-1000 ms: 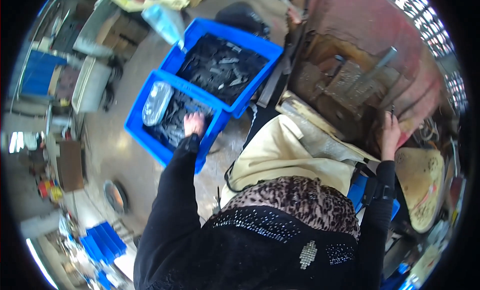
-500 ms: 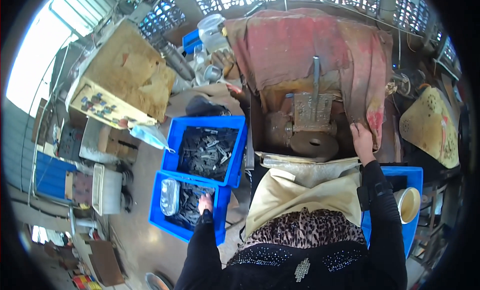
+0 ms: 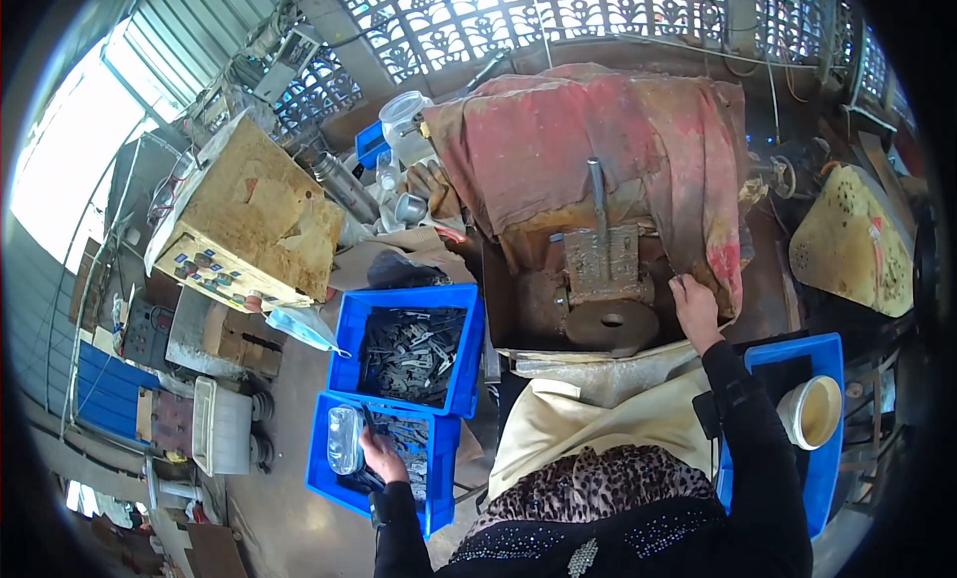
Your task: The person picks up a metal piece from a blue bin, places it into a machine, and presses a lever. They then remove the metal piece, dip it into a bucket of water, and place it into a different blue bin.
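Note:
My left hand [image 3: 383, 454] is over the nearer blue bin [image 3: 332, 483], its fingers closed round a thin dark metal strip [image 3: 369, 419]. Beside it in that bin stands a clear plastic bottle [image 3: 345, 440], on top of many similar dark pieces. My right hand [image 3: 696, 311] is at the right side of the grimy machine tub, by the lower edge of the red cloth [image 3: 588, 130]. Its fingers are bent together; what they hold, if anything, is hidden. Left of it lies a round grinding wheel [image 3: 583, 325] with a central hole, below a wet metal block [image 3: 602, 261].
A second blue bin [image 3: 339, 364] of dark pieces sits just beyond the first. On the right, a blue tub [image 3: 832, 354] holds a cream bucket [image 3: 809, 414]. A stained control box [image 3: 254, 209] with buttons stands at the left. A cream apron [image 3: 598, 409] covers my lap.
My left hand has come up from among the pieces with a dark strip and moved slightly left, beside the bottle. The whole view has tilted upward. My right hand stays by the cloth's edge.

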`<state>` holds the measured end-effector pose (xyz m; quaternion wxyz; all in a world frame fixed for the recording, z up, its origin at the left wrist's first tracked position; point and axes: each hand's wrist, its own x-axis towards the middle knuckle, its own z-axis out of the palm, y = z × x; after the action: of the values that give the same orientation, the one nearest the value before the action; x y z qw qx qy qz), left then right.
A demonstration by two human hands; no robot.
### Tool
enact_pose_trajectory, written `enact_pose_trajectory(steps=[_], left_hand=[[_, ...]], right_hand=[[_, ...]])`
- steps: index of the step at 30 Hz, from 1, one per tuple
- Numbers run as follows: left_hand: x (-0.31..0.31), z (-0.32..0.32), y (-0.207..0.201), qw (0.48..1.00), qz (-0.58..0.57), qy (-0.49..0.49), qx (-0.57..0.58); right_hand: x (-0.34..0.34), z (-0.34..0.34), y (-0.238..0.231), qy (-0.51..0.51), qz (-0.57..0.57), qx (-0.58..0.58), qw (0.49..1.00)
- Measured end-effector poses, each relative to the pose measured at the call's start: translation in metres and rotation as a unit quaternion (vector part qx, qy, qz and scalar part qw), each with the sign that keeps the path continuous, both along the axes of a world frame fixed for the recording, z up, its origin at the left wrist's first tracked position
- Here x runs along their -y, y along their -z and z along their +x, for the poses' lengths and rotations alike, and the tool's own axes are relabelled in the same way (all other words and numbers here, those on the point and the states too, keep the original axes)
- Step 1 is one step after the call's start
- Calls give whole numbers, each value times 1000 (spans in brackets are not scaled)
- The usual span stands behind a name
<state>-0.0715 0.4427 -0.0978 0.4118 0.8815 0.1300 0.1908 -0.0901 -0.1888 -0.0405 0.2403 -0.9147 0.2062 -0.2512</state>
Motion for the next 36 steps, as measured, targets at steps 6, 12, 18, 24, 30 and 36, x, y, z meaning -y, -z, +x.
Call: enact_pose_trajectory(steps=[6,12,18,24,30,36], left_hand=[[141,86,-68,962,5,175,211],[292,96,-123,877,46,408,251],[336,123,-76,863,41,458,210],[340,123,-65,876,55,464,117],[341,119,-72,872,98,467,113],[341,119,-70,871,120,458,129]], right_hand=[[-6,2,-9,5,-9,9,1000],[-4,-3,-4,34,-35,-12,999],[-12,-1,-10,26,-40,-5,999],[-9,-2,-12,25,-32,-3,999],[-11,-4,-14,25,-28,-5,999],[-13,-4,-16,27,-33,-8,999]])
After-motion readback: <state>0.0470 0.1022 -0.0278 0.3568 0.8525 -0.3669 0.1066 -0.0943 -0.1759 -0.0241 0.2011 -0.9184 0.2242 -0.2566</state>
